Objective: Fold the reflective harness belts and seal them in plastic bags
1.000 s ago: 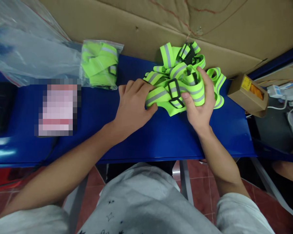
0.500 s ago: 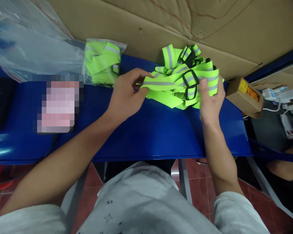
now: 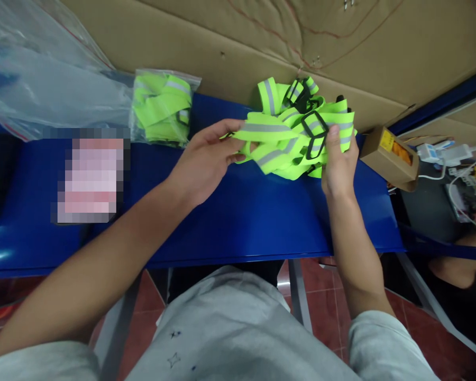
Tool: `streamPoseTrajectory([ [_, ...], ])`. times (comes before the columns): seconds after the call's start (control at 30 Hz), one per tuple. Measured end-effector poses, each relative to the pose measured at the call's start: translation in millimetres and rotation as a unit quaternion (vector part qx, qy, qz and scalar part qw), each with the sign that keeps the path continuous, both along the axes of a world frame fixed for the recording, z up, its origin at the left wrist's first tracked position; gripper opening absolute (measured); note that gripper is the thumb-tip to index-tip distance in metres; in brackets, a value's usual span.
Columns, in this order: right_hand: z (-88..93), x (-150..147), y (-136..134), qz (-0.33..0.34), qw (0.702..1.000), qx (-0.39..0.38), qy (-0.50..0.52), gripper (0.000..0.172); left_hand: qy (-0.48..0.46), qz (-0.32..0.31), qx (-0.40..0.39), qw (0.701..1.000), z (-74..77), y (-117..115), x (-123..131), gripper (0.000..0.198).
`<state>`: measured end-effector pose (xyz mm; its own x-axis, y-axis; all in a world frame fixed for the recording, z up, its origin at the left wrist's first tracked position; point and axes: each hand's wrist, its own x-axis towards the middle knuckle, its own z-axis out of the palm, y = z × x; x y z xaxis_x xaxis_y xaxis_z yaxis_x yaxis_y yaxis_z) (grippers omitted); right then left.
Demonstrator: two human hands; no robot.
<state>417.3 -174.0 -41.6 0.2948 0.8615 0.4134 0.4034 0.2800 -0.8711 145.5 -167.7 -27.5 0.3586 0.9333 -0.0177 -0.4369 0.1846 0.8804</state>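
Observation:
A bundle of neon green reflective straps point(image 3: 297, 132) with grey stripes and black buckles is held just above the blue table point(image 3: 238, 222). My left hand point(image 3: 206, 159) pinches the bundle's left end between thumb and fingers. My right hand point(image 3: 339, 161) grips the right end, thumb pressed by a black buckle point(image 3: 315, 135). More strap loops pile up behind the bundle against the cardboard. A clear bag holding a folded green strap set point(image 3: 162, 106) lies to the left of my left hand.
A large clear plastic bag point(image 3: 43, 69) lies at the far left. Brown cardboard point(image 3: 262, 37) lines the back. A small cardboard box point(image 3: 388, 156) sits at the table's right end, with white cables and a charger point(image 3: 444, 156) beyond. Another person's arm point(image 3: 460, 264) shows at the right.
Both hands raised the strap bundle off the table and drew it out sideways. My right hand shifted right to the bundle's end; my left hand went from pressing flat to pinching.

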Motion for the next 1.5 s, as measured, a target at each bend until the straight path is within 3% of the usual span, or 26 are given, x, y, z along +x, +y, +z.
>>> streamPoseTrajectory([
  [0.1,-4.2,-0.6,0.3,0.028,0.999,0.007,-0.023,0.072,0.065,-0.049,0.041,0.996,5.2,-5.3,1.9,0.021],
  [0.17,-2.0,-3.4,-3.5,0.036,0.998,0.007,-0.044,0.067,0.128,-0.068,0.083,0.986,4.6,-7.3,3.8,0.024],
  [0.33,13.4,-11.3,-18.3,0.035,0.988,0.066,-0.137,0.060,0.213,0.001,0.147,0.966,-3.8,-3.3,1.8,0.041],
  [0.43,23.7,-12.4,-27.1,0.087,0.970,0.089,-0.211,0.062,0.224,0.042,0.260,0.938,-1.3,2.6,-7.3,0.068],
  [0.5,30.5,-14.1,-33.7,0.119,0.958,0.083,-0.248,0.067,0.190,0.023,0.283,0.940,3.3,5.1,-11.8,0.086],
  [0.6,37.5,-22.9,-42.4,0.139,0.947,0.065,-0.281,0.069,0.097,-0.084,0.202,0.971,6.2,2.0,-8.2,0.094],
  [0.67,37.9,-31.7,-45.0,0.153,0.940,0.097,-0.289,0.067,0.074,-0.144,0.137,0.977,2.5,-5.1,1.0,0.094],
  [0.77,33.2,-42.3,-43.2,0.160,0.923,0.188,-0.295,0.068,0.075,-0.183,0.044,0.979,-8.1,-19.0,16.9,0.073],
  [0.83,30.2,-44.5,-40.5,0.143,0.927,0.192,-0.289,0.067,0.082,-0.204,-0.007,0.975,-15.0,-27.3,24.2,0.058],
  [1.0,30.8,-41.2,-40.4,0.114,0.959,0.081,-0.246,0.068,0.101,-0.204,-0.024,0.973,-25.8,-35.6,27.5,0.044],
  [1.07,30.6,-40.4,-42.3,0.138,0.972,0.028,-0.190,0.065,0.095,-0.246,0.007,0.964,-26.8,-33.1,24.5,0.040],
  [1.2,25.7,-41.8,-45.0,0.178,0.980,-0.092,-0.003,0.052,0.158,-0.353,0.101,0.917,-23.2,-23.4,14.7,0.033],
  [1.3,23.3,-46.4,-45.9,0.206,0.953,-0.176,0.138,0.051,0.200,-0.353,0.131,0.905,-20.7,-18.2,9.2,0.029],
  [1.37,22.7,-50.5,-46.3,0.240,0.916,-0.245,0.206,0.052,0.215,-0.354,0.154,0.897,-21.1,-17.3,7.8,0.024],
  [1.43,22.1,-54.2,-46.7,0.274,0.879,-0.313,0.234,0.055,0.224,-0.370,0.186,0.882,-23.0,-18.4,8.0,0.020],
  [1.5,20.8,-56.6,-46.7,0.280,0.876,-0.331,0.212,0.057,0.222,-0.379,0.211,0.873,-25.4,-20.8,9.2,0.020],
])
